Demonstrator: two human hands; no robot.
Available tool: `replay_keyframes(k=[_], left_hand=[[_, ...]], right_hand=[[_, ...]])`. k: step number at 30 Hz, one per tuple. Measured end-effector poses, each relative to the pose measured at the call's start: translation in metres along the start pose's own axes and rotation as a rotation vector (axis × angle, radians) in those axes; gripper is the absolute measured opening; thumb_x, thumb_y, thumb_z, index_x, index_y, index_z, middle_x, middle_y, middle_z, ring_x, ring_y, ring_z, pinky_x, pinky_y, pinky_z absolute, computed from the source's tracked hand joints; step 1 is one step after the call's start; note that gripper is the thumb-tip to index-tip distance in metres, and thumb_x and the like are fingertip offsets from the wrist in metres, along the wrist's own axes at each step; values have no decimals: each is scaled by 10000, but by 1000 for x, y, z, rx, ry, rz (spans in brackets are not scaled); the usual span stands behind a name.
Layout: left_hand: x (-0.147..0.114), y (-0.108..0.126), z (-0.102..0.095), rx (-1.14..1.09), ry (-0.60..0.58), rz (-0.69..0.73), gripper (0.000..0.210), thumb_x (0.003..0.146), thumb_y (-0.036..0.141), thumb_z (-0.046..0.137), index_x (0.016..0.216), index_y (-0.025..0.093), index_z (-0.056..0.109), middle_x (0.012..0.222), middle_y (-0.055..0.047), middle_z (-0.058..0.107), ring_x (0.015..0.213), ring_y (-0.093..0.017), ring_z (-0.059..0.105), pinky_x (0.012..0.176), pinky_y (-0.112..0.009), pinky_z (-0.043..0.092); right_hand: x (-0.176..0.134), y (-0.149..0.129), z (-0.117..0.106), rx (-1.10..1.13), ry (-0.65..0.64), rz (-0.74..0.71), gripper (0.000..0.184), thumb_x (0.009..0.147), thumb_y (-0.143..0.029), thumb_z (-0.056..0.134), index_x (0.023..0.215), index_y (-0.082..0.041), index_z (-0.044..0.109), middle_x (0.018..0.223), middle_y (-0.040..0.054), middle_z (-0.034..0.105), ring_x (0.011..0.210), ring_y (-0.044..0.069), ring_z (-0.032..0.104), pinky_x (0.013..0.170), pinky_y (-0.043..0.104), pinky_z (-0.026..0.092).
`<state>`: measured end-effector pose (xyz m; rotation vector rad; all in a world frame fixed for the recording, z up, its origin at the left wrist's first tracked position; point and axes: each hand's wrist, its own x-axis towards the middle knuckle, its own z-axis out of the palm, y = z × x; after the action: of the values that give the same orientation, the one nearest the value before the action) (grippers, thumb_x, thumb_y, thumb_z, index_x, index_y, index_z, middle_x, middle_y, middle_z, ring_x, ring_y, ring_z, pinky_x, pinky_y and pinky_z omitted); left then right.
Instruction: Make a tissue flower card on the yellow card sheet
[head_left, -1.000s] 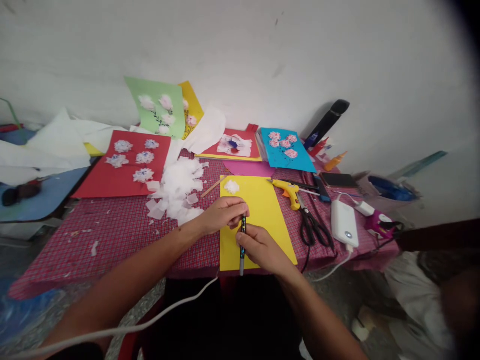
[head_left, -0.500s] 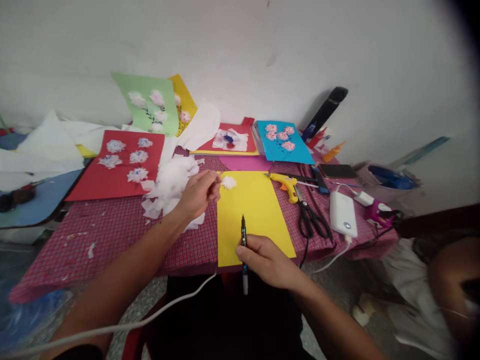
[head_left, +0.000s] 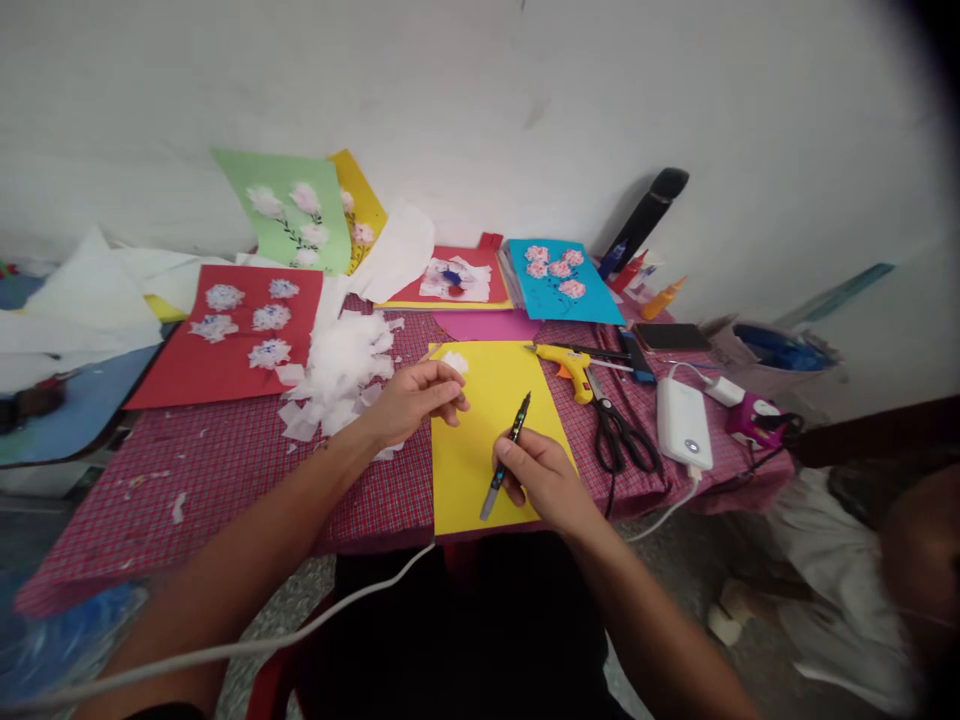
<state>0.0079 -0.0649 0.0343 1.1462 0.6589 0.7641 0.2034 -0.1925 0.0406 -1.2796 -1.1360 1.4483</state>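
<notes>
My right hand (head_left: 546, 476) grips a slim black marker pen (head_left: 514, 432) over the yellow paper (head_left: 480, 490). The pen leans, with its dark pointed end up and its grey end down toward the paper. Over the paper's left edge is my left hand (head_left: 421, 400), its fingers curled together; anything pinched in them is too small to make out. Just beyond that hand, a white crumpled tissue flower (head_left: 455, 362) lies on the yellow paper, partly hidden by the fingers. To the left sits a heap of white tissue pieces (head_left: 341, 365).
Right of the paper lie a yellow glue gun (head_left: 574, 372), black-handled scissors (head_left: 624, 438) and a white power bank (head_left: 684, 425). Flower pictures on red (head_left: 169, 365), green (head_left: 255, 170) and blue paper (head_left: 604, 308) stand around. A white cable (head_left: 322, 622) crosses my lap. Another person (head_left: 832, 590) is at right.
My right hand has moved up and right with the pen, which now tilts rightward. My left hand has shifted down and right, its fingers turned and slightly loosened, now overlapping the flower's lower edge.
</notes>
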Motion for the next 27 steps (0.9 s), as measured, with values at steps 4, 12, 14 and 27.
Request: replay_keyframes(k=[4,12,14,27], left_hand=[[1,-2,2,-42,8,-36,397,804,458,824,903,137,613,765,-15,720,566,-98,665,567,-214,515],[2,-4,2,-128,-5,-51,438,799,520,824,854,150,597,699,17,671,498,-73,589,537,-220,507],[2,-5,1,-115,-25,-54,420,824,511,806,840,145,602,690,11,671,502,-74,596,528,-208,495],[-10,-2,8,-69,-210,-196,454,745,503,871,802,154,586,536,41,609,409,-64,510,492,-204,473]], right_hand=[[4,-7,3,-4,-116,60,461,902,-628,633,735,-211,528,520,-84,418,410,71,331,386,208,238],[7,-7,18,-80,-269,34,477,926,-613,610,701,-220,460,567,-76,366,488,74,305,419,202,224],[9,-7,19,-94,-282,30,473,930,-607,604,701,-223,453,567,-78,357,492,75,295,421,202,217],[6,-3,13,-92,-246,32,530,894,-643,642,668,-217,423,597,-74,320,543,81,253,468,225,195]])
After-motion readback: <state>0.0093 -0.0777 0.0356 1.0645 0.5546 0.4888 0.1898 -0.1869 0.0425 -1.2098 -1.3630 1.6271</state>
